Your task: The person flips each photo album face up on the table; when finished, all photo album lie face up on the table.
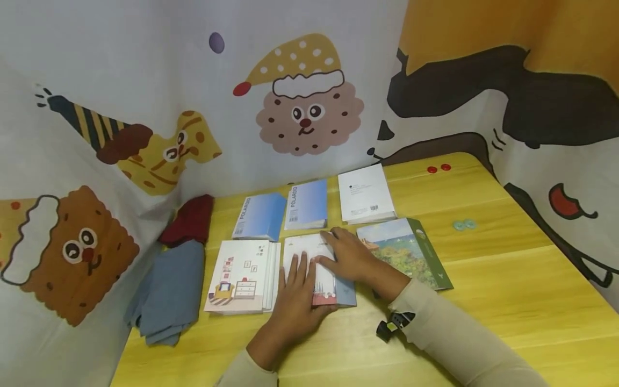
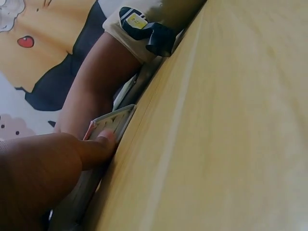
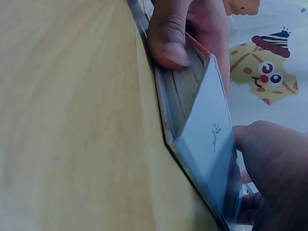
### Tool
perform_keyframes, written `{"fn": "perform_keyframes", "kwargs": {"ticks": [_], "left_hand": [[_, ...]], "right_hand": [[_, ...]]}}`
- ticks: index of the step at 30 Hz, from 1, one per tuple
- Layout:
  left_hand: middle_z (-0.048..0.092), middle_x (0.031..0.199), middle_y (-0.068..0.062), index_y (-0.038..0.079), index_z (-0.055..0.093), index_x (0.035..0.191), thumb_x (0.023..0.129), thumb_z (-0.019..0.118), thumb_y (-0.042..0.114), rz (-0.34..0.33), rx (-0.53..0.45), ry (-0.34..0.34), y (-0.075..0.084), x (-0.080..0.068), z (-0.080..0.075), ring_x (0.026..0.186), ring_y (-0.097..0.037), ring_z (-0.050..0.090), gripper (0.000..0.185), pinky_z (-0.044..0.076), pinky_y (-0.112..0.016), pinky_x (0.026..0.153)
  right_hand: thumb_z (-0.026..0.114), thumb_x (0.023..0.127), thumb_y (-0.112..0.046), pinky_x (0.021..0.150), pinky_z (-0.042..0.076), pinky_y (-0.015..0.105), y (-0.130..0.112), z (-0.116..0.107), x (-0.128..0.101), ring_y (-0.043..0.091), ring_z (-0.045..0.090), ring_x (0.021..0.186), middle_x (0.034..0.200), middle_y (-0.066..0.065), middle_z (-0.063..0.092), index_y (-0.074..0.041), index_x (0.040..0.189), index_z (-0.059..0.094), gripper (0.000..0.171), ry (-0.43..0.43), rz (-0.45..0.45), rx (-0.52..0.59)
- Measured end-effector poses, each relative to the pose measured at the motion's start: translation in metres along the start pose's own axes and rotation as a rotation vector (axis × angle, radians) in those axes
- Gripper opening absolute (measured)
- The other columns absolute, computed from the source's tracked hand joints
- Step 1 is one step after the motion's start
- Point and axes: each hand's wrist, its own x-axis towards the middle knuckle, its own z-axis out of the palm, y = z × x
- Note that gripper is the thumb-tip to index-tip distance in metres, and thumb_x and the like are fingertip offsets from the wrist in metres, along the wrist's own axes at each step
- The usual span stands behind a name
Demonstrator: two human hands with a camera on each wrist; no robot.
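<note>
Lying beneath left-hand fingers [image 1: 301, 267], white book [image 1: 325, 279]

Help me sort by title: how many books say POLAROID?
2: the left blue book at the back row's left end, the middle blue book next to it. Any underneath would be hidden.

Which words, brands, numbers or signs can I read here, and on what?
"POLAROID": left blue book.
"POLAROID": right blue book.
Too small to read: smaller print on both; print on the rear white book, front-left white book and middle front book; mark on the green-spined book.
Too blurred: yellow wrist-strap label.
</note>
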Motion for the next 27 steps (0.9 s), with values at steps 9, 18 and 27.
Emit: {"fn": "perform_keyframes", "kwargs": {"ticks": [9,18,27], "left_hand": [[0.003,0.185,-0.017,0.004,0.015,0.175,0.101,0.066,0.065,0.025,-0.2,-0.001,0.003,-0.007,0.005,0.172,-0.042,0.0,0.109,0.006,-0.076,0.133],[0.002,0.187,-0.009,0.014,0.01,0.177,0.106,0.07,0.046,0.099,-0.477,0.063,-0.003,-0.008,0.005,0.173,-0.039,0.001,0.099,0.014,-0.069,0.135],[0.004,0.185,-0.018,0.008,0.003,0.177,0.11,0.065,0.019,0.206,-0.759,0.139,-0.007,0.0,-0.001,0.169,-0.043,0.013,0.092,0.014,-0.017,0.131]], "right_hand": [[0.072,0.105,-0.034,0.103,0.058,0.056,0.003,0.003,-0.001,0.038,0.065,0.125,0.136,0.019,0.069,-0.002,0.146,0.067,0.053,0.194,-0.049,0.151],[0.065,0.108,-0.014,0.115,0.054,0.058,0.0,-0.007,-0.003,0.041,0.067,0.137,0.142,0.023,0.07,0.004,0.134,0.071,0.032,0.473,-0.114,0.572],[0.056,0.109,-0.002,0.102,0.064,0.048,-0.007,-0.009,-0.009,0.05,0.048,0.153,0.17,0.025,0.037,0.006,0.147,0.056,0.039,0.48,-0.263,0.807]]}}
